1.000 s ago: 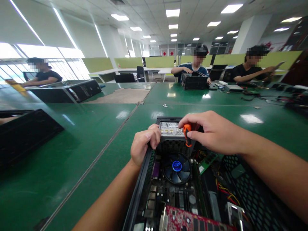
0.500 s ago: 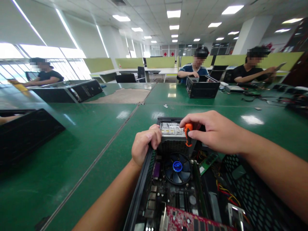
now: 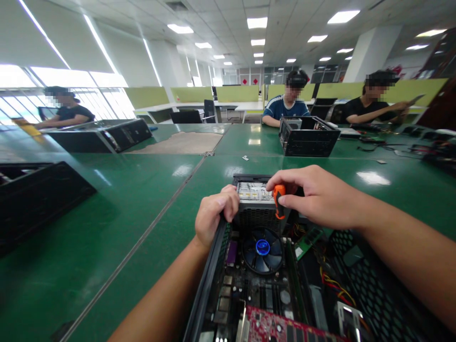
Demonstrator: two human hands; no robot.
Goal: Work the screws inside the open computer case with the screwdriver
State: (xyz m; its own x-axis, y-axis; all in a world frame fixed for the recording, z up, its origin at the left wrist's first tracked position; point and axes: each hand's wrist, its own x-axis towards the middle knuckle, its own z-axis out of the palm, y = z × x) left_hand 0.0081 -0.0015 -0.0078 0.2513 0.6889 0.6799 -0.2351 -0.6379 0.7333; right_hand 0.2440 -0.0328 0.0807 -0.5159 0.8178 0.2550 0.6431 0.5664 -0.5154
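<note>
An open black computer case [image 3: 210, 280] lies before me with its insides facing up. My left hand [image 3: 218, 213] is closed over the far left edge of the case. In the fingers of my right hand [image 3: 309, 194] is a screwdriver with an orange and black handle [image 3: 280, 202], held over the right end of the power supply [image 3: 253, 191]; its shaft and tip do not show. Nearer to me are a CPU fan [image 3: 262, 259] with a blue hub and a red expansion card [image 3: 281, 325]. A green circuit board [image 3: 309, 241] lies beneath my right hand.
Colored wires [image 3: 335, 287] run inside the case on the right. The green table [image 3: 153, 266] bears other black cases [image 3: 42, 199] at left and another case [image 3: 309, 137] across from me, by a co-worker in blue [image 3: 285, 107]. Cables [image 3: 413, 147] lie at the far right.
Across the table, the co-worker's case has shifted right and toward me, and that person sits more upright. My hands and the screwdriver stay nearly in place.
</note>
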